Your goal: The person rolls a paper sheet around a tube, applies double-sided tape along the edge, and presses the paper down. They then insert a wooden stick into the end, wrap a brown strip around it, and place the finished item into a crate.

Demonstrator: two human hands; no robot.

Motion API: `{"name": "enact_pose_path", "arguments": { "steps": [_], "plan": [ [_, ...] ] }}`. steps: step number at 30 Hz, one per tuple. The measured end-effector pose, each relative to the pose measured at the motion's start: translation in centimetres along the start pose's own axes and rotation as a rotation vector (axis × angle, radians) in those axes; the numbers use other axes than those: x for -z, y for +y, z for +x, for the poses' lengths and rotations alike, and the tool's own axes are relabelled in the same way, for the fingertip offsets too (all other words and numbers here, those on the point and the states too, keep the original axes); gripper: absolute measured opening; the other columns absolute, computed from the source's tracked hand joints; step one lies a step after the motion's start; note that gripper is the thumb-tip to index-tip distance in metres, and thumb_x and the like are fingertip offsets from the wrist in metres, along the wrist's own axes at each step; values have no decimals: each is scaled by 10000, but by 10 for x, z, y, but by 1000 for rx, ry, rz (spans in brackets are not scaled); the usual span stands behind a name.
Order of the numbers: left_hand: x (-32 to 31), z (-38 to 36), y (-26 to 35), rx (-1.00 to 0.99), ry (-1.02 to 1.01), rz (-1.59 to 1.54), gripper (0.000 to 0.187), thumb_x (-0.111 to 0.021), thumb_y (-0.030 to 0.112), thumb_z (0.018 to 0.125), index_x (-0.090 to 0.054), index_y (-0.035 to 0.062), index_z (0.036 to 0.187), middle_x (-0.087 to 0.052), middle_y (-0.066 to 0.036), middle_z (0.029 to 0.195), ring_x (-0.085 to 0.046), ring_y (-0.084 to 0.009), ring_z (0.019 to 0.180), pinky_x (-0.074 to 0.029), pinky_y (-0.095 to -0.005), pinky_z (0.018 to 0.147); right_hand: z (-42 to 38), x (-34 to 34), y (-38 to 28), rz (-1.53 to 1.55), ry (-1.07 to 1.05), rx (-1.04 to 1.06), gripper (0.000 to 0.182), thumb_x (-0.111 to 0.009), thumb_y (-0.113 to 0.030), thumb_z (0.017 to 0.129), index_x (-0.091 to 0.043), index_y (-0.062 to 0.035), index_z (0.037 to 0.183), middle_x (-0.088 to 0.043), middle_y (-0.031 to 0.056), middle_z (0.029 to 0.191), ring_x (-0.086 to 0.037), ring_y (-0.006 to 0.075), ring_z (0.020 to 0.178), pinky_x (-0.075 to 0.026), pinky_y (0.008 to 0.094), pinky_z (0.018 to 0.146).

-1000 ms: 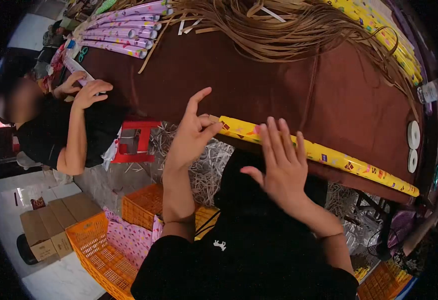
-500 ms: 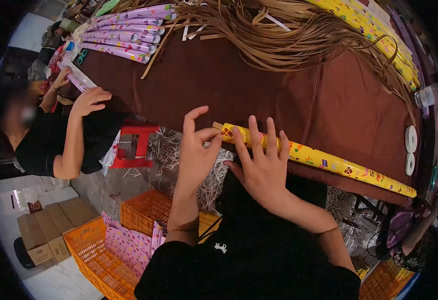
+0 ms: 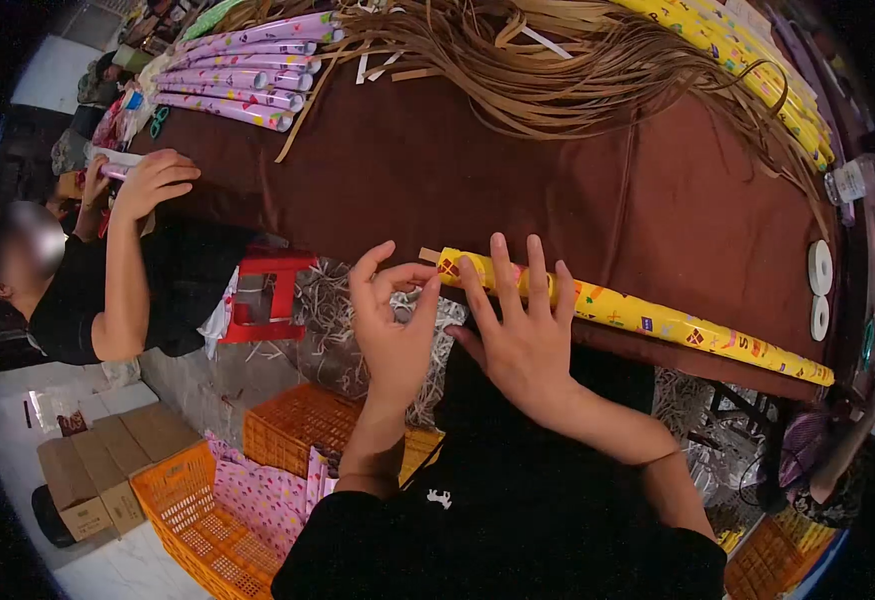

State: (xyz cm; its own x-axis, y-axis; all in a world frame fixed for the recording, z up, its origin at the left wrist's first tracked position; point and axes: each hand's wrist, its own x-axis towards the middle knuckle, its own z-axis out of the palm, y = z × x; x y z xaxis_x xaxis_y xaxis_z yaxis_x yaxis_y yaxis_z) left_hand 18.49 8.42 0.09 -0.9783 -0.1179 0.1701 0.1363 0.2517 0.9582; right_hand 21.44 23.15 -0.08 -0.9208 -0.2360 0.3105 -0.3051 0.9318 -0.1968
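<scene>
A long roll of glossy yellow patterned wrapping paper [image 3: 658,318] lies slantwise along the near edge of the table. A short brown strip [image 3: 429,255] sticks out of its left end. My left hand [image 3: 394,320] is at that end, thumb and a fingertip pinched close together on the roll's edge, with another finger raised. My right hand [image 3: 526,340] is open, its fingers spread flat across the roll just right of the left hand. The fingertips' exact contact with the paper is partly hidden.
Purple rolls [image 3: 248,75], brown paper strips [image 3: 518,80] and more yellow rolls [image 3: 758,75] lie along the far side. White tape rolls [image 3: 820,290] sit at the right. A co-worker [image 3: 128,260] works at the left, near a red stool [image 3: 278,295]. Orange crates [image 3: 188,520] stand below.
My left hand's raised finger has bent lower and the hand has shifted slightly left. My right hand stays on the roll. The co-worker's hands have moved left.
</scene>
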Motion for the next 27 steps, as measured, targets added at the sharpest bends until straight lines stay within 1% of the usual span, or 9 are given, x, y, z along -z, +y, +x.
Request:
{"name": "enact_pose_path", "arguments": {
  "steps": [1,3,13,19,22,24,25,27],
  "plan": [
    [-1,0,0,-1,-4,-2,527,-647,-79,859,-390,10,1311,-662,-129,977,-619,-165,916,-492,-287,826,0,0,0,-3,0,-4,710,-675,-472,802,-473,-171,1414,-380,179,1488,-360,439,1340,-277,597,1051],
    [-3,-1,0,12,30,1,507,-661,-64,846,-419,7,1285,-660,-91,964,-592,-127,890,-462,-267,828,0,1,-1,-2,-5,-4,711,-673,-471,803,-470,-174,1416,-380,175,1489,-359,437,1342,-269,598,1056],
    [-7,3,-1,41,14,7,545,-668,-68,827,-419,10,1306,-640,-76,941,-591,-123,888,-464,-267,831,-1,-2,-2,-16,5,-8,684,-643,-490,826,-473,-186,1415,-381,167,1491,-346,426,1354,-241,594,1076],
    [-5,3,-3,50,29,-6,523,-654,-50,845,-416,10,1307,-648,-75,944,-585,-120,878,-459,-267,822,-1,-3,-2,-27,3,-3,683,-638,-491,830,-468,-190,1420,-373,163,1497,-341,426,1360,-233,596,1079],
    [-4,5,-4,49,-2,-8,515,-646,-46,855,-407,11,1308,-652,-78,943,-579,-116,877,-454,-261,814,-2,-3,-2,-29,8,-5,692,-643,-488,825,-463,-191,1424,-371,161,1499,-344,426,1359,-234,597,1078],
    [-4,8,-2,129,-20,-84,514,-644,-43,865,-391,16,1309,-656,-84,926,-596,-116,877,-467,-250,809,-2,-3,-1,-56,-8,4,709,-656,-485,814,-456,-195,1429,-373,159,1498,-349,424,1357,-234,598,1078],
    [-3,9,-3,128,-21,-85,514,-644,-43,865,-391,16,1309,-656,-84,926,-596,-116,877,-467,-250,809,-2,-3,-1,-56,-6,4,709,-656,-485,814,-456,-195,1429,-373,159,1498,-349,424,1357,-234,598,1078],
    [1,12,-3,246,-48,-269,508,-638,-40,877,-374,20,1307,-672,-102,929,-620,-119,877,-485,-244,801,-1,-4,-1,-24,10,-10,731,-672,-489,797,-453,-201,1432,-373,155,1498,-352,421,1356,-240,599,1075]
  ]
}}
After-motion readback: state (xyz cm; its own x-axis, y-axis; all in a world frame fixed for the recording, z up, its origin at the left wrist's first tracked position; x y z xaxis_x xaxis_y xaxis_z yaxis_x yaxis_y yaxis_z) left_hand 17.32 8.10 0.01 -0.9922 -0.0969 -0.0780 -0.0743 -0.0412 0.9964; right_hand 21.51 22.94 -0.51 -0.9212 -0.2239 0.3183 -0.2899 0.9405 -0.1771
